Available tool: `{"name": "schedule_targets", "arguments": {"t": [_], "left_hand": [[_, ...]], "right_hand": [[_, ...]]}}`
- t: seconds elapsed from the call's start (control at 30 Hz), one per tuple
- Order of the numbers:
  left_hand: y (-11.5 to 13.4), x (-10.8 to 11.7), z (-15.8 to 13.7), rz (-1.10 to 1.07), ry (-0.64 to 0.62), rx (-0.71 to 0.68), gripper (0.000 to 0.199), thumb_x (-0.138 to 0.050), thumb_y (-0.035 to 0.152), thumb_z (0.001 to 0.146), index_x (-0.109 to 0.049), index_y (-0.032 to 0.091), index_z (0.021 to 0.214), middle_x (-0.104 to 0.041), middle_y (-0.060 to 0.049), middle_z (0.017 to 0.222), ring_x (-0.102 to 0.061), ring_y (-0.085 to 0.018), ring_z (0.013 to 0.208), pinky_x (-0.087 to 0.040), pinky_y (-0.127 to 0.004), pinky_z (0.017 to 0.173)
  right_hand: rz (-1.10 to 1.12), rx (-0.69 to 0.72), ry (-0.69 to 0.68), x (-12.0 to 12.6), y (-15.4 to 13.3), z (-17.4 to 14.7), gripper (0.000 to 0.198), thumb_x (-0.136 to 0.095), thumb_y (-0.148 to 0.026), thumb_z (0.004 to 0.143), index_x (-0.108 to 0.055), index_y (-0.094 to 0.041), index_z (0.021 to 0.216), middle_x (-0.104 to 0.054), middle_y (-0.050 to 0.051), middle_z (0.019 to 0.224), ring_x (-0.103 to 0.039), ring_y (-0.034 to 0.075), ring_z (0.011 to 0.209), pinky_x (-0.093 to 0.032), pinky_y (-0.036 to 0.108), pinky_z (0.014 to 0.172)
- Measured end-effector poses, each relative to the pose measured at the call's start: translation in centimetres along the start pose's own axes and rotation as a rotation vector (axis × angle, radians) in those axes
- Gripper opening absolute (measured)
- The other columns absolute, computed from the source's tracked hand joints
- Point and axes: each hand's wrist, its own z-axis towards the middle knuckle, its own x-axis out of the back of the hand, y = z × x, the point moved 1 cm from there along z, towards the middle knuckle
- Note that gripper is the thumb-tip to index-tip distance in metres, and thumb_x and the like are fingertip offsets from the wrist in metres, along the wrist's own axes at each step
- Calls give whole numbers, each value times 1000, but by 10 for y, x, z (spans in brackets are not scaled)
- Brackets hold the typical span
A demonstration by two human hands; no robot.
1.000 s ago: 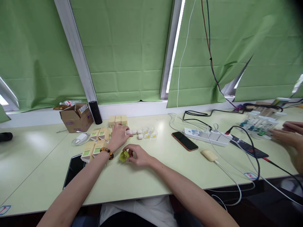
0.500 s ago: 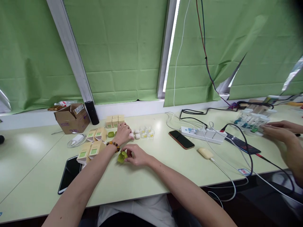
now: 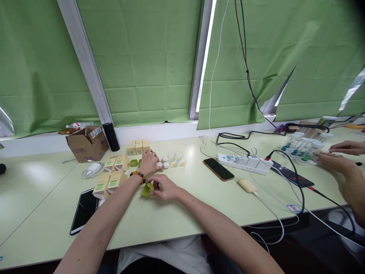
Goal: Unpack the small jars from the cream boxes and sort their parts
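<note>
My right hand (image 3: 165, 187) pinches a small yellow-green, petal-edged cup (image 3: 147, 189) just above the table, near my left wrist. Beyond it my left hand (image 3: 149, 163) reaches across to a cluster of small white cylindrical pieces (image 3: 165, 165). Its fingers are curled down at the nearest piece, and what they hold is hidden. Several clear round cups with yellow marks (image 3: 174, 164) stand just right of the white pieces. Left of my left hand lies a small green square piece (image 3: 134, 163), with another partly covered beside it.
Cream boxes with green labels (image 3: 116, 179) stand left, more (image 3: 138, 146) at the back. A carton (image 3: 88, 143), black cylinder (image 3: 110, 137) and phone (image 3: 84, 210) are further left. Right are a phone (image 3: 218, 169), power strip (image 3: 245, 163), cables and a co-worker's hands (image 3: 338, 163).
My left hand has shifted very slightly to the right at the white pieces. My right hand keeps the green cup in place. One of the co-worker's hands has drawn back from the clear containers.
</note>
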Motion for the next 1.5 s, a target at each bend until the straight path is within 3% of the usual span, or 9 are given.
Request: {"name": "schedule_targets", "arguments": {"t": [0.2, 0.43, 0.53, 0.67, 0.77, 0.87, 0.93, 1.2, 1.5], "left_hand": [[-6, 20, -3, -74, 34, 18, 40, -79, 55, 80, -78, 20, 99, -69, -19, 121, -41, -43, 132, -25, -59, 109], [-10, 61, -18, -365, 295, 266, 19, -62, 37, 95, -72, 23, 90, -74, -10, 106, -48, -35, 125, -35, -53, 108], [-5, 70, -35, -570, 427, 402, 23, -61, 40, 94, -72, 21, 89, -75, -9, 101, -59, -30, 111, -47, -42, 93], [5, 62, -62, -843, 418, 544, 32, -62, 47, 93, -74, 19, 87, -75, -8, 90, -67, -23, 80, -50, -34, 72], [14, 49, -77, -977, 433, 476, 33, -58, 46, 96, -73, 18, 87, -75, -10, 95, -68, -23, 89, -52, -34, 78], [27, 39, -86, -1069, 432, 295, 23, -66, 37, 93, -69, 19, 107, -72, -11, 113, -68, -23, 105, -54, -36, 89], [36, 36, -89, -1066, 448, 189, 34, -72, 30, 90, -63, 22, 121, -67, -11, 124, -65, -24, 116, -55, -37, 94], [52, 27, -98, -938, 536, 129, 48, -72, 26, 93, -50, 27, 135, -61, -11, 130, -64, -22, 112, -54, -41, 99], [52, 39, -102, -480, 530, 63, 54, -66, 28, 98, -49, 28, 149, -63, -11, 122, -54, -28, 117, -50, -50, 102]], "right_hand": [[59, 26, 47, 4, 3, 1, 34, -77, -21, 73, -73, -23, 107, -65, -2, 71, -59, 16, 64, -49, 29, 67], [386, 79, 246, 10, 15, 5, 38, -78, -29, 78, -69, -20, 114, -67, 1, 86, -61, 15, 72, -53, 32, 73], [479, 110, 329, 14, 15, 7, 42, -82, -33, 79, -67, -22, 116, -71, 7, 105, -68, 20, 88, -56, 37, 86], [540, 158, 409, 19, 9, 8, 45, -83, -36, 80, -63, -24, 118, -68, 10, 121, -71, 24, 103, -57, 43, 95], [548, 182, 476, 20, 7, 8, 46, -84, -35, 80, -60, -25, 118, -65, 9, 125, -71, 23, 103, -56, 43, 97], [572, 165, 499, 19, 8, 8, 48, -85, -35, 80, -57, -26, 118, -65, 7, 120, -72, 23, 101, -57, 43, 96], [581, 141, 499, 17, 10, 8, 50, -86, -38, 80, -57, -26, 119, -67, 7, 116, -72, 23, 98, -59, 42, 92], [573, 140, 504, 11, 6, 6, 51, -84, -43, 83, -62, -28, 127, -63, 9, 127, -68, 23, 104, -61, 38, 85], [882, -33, 422, 8, 12, 11, 43, -77, -57, 88, -64, -24, 112, -76, 6, 96, -75, 23, 82, -63, 40, 77]]}}
